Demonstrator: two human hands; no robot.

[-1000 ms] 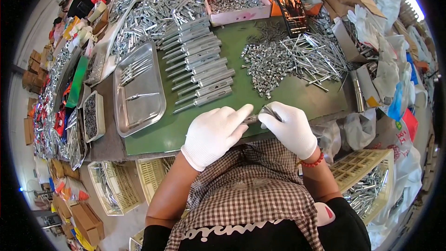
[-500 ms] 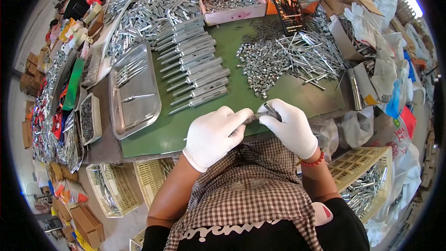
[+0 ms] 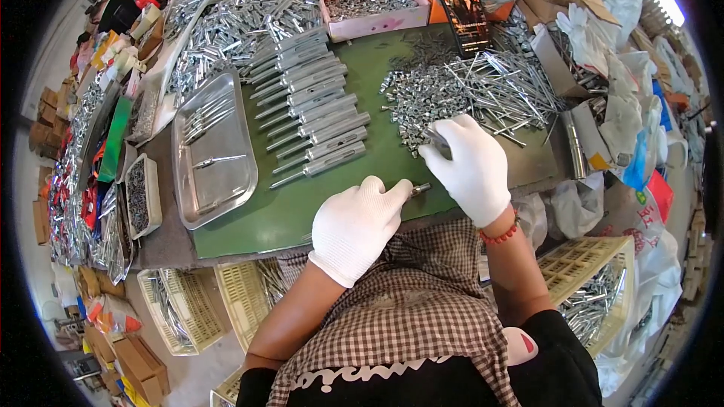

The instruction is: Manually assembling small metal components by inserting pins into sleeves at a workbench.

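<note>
My left hand (image 3: 356,232) wears a white knit glove and is closed around a slim metal rod (image 3: 421,189). Its silvery end pokes out past my fingertips above the table's front edge; most of it is hidden in the glove. My right hand (image 3: 473,173), gloved too, reaches to the near edge of a heap of small silvery metal nuts or collars (image 3: 422,102). Between its thumb and fingers shows part of a grey metal tube (image 3: 439,143). To the left lies a row of slotted metal cylinders with thin pointed rods (image 3: 324,128).
A steel tray (image 3: 220,181) with thin metal pieces lies left. Long metal pins (image 3: 505,94) are heaped right, near a phone (image 3: 461,15) and a metal cylinder (image 3: 575,147). Behind are a pink box (image 3: 373,7) of small parts and a large metal-tube heap (image 3: 249,26). Yellow crates (image 3: 181,309) stand below.
My right hand has moved away from my left, forward to the heap of small parts, with the tube still in it. My left hand stays near the table's front edge, holding the rod.
</note>
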